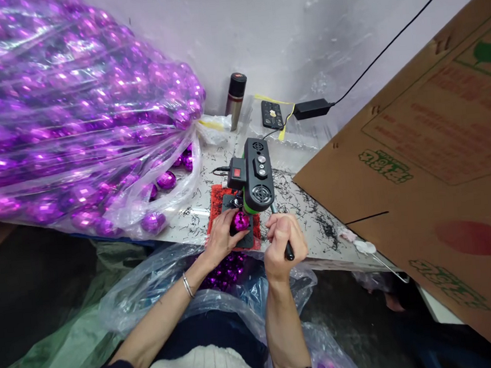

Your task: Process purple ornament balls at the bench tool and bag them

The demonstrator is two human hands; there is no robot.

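Note:
A shiny purple mirrored ball [241, 221] sits under the head of a small black bench machine [258, 174], pinched between the thumb and fingers of my left hand [223, 233]. That wrist wears a silver bangle. My right hand [284, 243] is wrapped round the machine's lever handle [289, 252], whose black end sticks out below my fist. The machine has a red switch, round vents and a dark base plate [246, 240] on a red mat [256, 232]. My left fingers partly hide the ball's underside.
At left, a large clear bag [94, 123] of purple balls spills a few onto the white table [184, 223]. Behind stand a thermos [236, 99], a black phone-like slab [271, 114] and a power adapter [313, 108]. A cardboard box [425, 179] leans right; an open bag of purple balls [223, 273] hangs below.

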